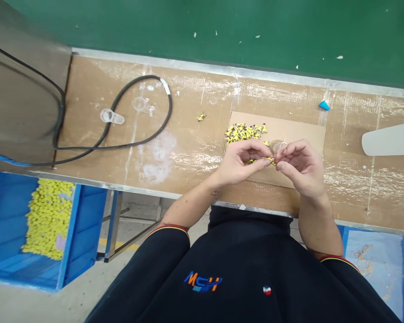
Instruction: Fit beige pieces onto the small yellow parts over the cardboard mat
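Note:
My left hand [244, 159] and my right hand [299, 166] meet over a flat piece of cardboard [299, 132]. A small yellow and dark piece [271, 160] is pinched between the fingertips of both hands. It is too small for me to tell its kind. Just beyond my left hand lies a heap of similar small yellow and dark pieces [242, 133]. A small clear round container [276, 146] stands behind my fingertips, partly hidden by my right hand.
A black cable [168, 112] loops over the bench's left side near a clear plastic scoop [111, 116]. One small cluster of yellow pieces [201, 116] lies apart. A blue cap-like piece [324, 106] sits at the back right. Below left is a blue crate [82, 224] holding yellow pieces.

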Demonstrator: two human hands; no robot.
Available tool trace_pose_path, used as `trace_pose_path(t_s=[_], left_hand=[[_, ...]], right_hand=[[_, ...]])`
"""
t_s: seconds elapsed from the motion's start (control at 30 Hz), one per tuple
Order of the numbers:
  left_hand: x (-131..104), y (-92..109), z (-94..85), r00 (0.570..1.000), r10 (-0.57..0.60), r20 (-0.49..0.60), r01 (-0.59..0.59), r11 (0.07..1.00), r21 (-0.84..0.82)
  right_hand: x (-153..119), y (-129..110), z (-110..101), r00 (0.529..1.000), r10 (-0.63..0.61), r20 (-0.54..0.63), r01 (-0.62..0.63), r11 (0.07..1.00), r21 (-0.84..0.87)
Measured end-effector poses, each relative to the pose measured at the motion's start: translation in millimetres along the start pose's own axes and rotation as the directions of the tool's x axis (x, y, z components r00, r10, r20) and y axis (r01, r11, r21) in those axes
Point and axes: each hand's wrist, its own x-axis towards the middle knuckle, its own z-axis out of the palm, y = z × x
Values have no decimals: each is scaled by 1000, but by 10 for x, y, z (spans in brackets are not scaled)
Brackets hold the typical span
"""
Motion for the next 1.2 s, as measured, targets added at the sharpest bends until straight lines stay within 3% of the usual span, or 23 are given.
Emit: trace_pose_path(t_s=[0.07, 0.13, 0.17, 0.23, 0.27, 0.33, 0.43, 0.5, 0.6, 0.67, 0.77, 0.87, 1.0, 1.2], left_hand=[[23, 9, -41, 1000, 30, -1, -30, 999, 45], [65, 36, -168, 988, 154, -31, -144, 966, 213], [87, 52, -273, 968, 246, -46, -214, 909, 358], [117, 75, -557, 918, 396, -35, -260, 663, 702], [120, 75, -726, 919, 394, -18, -202, 509, 837], [98, 45, -1076, 961, 270, -57, -23, 283, 959], [34, -35, -1472, 969, 54, -240, 228, 167, 959], [9, -52, -1571, 961, 14, -276, 269, 173, 947], [22, 7, -1470, 965, 121, -232, 196, 251, 948], [51, 51, -1303, 971, 158, -179, 126, 300, 946], [82, 29, -1038, 998, 63, -5, -19, 365, 931], [82, -89, -856, 986, -65, 150, -117, 363, 925], [78, -214, -781, 977, -65, 202, -170, 331, 928], [96, -246, -796, 990, 56, 132, -143, 381, 913]], right_hand=[[-2, 5, -12, 1000, -1, -14, 0, 1000, -27], [-5, 8, -49, 997, -28, -72, 24, 998, -54], [-5, 8, -76, 991, -52, -119, 43, 996, -72], [-1, 1, -138, 967, -101, -233, 77, 991, -111], [5, -6, -168, 952, -116, -283, 81, 988, -130], [23, -24, -218, 923, -131, -361, 76, 984, -163], [53, -40, -275, 880, -179, -440, 88, 972, -218], [64, -33, -325, 847, -226, -482, 96, 955, -280], [53, -10, -460, 783, -323, -531, 46, 883, -468], [25, 0, -596, 769, -341, -541, -88, 781, -618], [-37, 2, -821, 858, -131, -497, -353, 554, -754], [-87, 14, -989, 919, 158, -360, -393, 378, -838], [-89, 51, -1044, 910, 327, -253, -371, 376, -849], [-54, 79, -964, 912, 354, -207, -342, 378, -860]])
